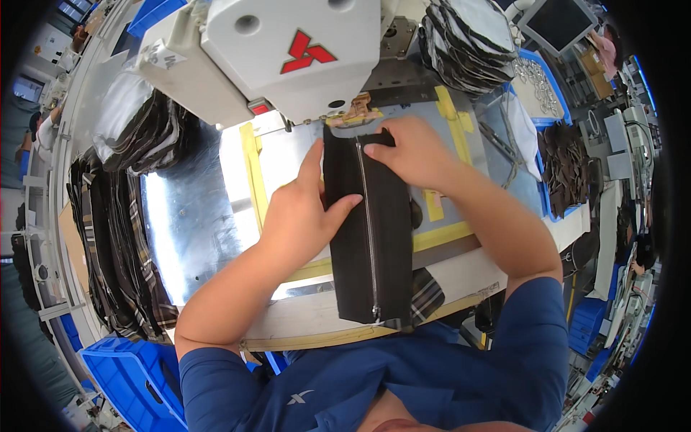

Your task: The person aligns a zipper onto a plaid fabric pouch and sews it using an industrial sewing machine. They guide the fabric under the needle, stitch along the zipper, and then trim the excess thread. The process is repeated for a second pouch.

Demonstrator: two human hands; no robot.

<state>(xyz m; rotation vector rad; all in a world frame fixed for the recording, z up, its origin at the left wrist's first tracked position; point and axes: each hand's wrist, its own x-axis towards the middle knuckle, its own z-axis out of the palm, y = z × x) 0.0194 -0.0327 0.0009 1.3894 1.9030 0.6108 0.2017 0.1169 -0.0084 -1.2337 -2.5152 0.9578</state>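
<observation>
- Long dark cloth [347, 266] with shiny zipper [369, 237], at five o'clock from the white machine [309, 79].
- Left hand [302, 209], its ten o'clock: spread open, thumb touching.
- Right hand [416, 153], its one o'clock: pinches upper edge.

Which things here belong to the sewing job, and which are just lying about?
In the job:
long dark fabric panel with a silver metal zip
left hand and right hand, both on the panel
white sewing machine, just beyond it

Apparently lying about, though the fabrics may be supplies:
dark and plaid fabric stack, left
brown fabric pieces, right
blue plastic crate, lower left
grey-framed monitor, upper right
</observation>
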